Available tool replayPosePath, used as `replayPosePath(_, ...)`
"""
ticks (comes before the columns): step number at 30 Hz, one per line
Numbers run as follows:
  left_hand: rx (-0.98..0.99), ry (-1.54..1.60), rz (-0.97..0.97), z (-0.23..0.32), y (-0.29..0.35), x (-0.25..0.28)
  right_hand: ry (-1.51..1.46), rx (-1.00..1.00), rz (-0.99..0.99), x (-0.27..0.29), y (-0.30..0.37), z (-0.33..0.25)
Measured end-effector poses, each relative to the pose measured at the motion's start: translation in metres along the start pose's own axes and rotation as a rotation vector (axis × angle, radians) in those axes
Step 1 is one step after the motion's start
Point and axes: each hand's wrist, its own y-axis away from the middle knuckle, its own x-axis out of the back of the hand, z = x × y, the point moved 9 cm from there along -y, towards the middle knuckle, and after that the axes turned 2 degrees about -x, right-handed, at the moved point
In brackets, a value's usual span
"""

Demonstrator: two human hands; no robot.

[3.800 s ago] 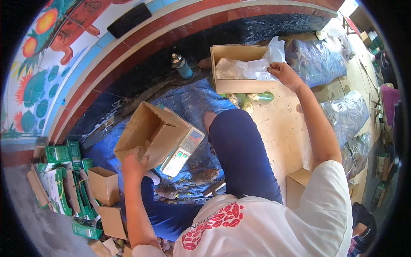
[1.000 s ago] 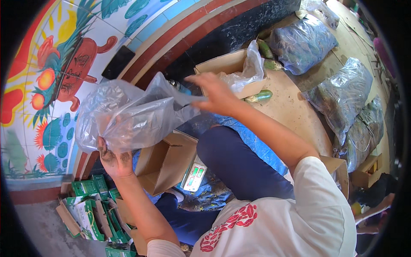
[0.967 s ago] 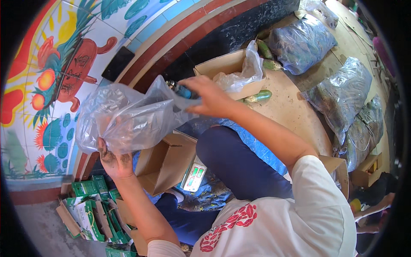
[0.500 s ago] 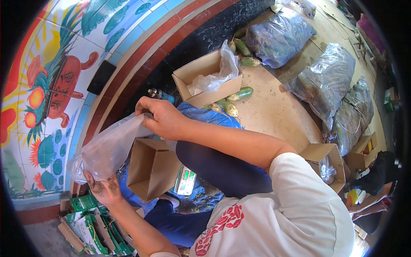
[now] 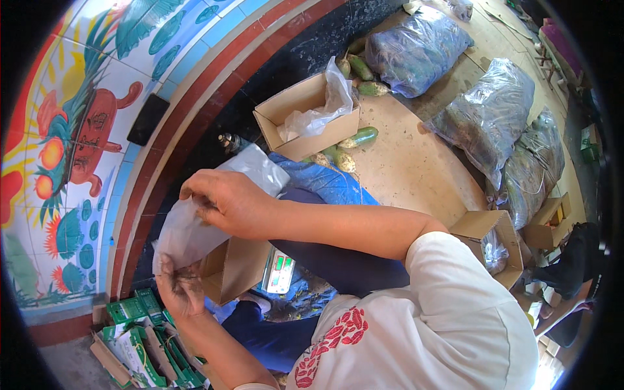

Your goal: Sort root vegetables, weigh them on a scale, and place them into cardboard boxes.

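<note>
A clear plastic bag is stretched between my two hands above an open cardboard box. My right hand pinches its upper side, and a loose flap spreads out beyond the knuckles. At the bag's lower edge is my left hand, soiled, its fingers bent against the film. The box stands tilted in front of me, partly hidden by the bag and hands. Right beside it sits a scale with a lit green display.
Another cardboard box lined with plastic stands ahead, near green-and-white radishes. Filled plastic sacks lie at the far right. Green cartons are piled at lower left by the painted wall. A person's arm shows at the right edge.
Both hands have shifted, the left one rightward and the right one slightly down and left. The bag has moved right over the box, and its flap now spreads past my right hand.
</note>
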Motion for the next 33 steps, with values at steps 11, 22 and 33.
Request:
replayPosePath(11,0.009,0.346,0.026,0.041,0.041,0.036,0.119,-0.059,-0.34,-0.042,0.028,-0.017)
replayPosePath(22,-0.017,0.456,0.077,0.028,0.081,0.084,-0.16,-0.376,-0.568,-0.078,0.107,-0.003)
replayPosePath(33,-0.073,0.642,-0.193,0.024,0.078,-0.026,-0.224,-0.872,-0.761,-0.087,0.182,0.02)
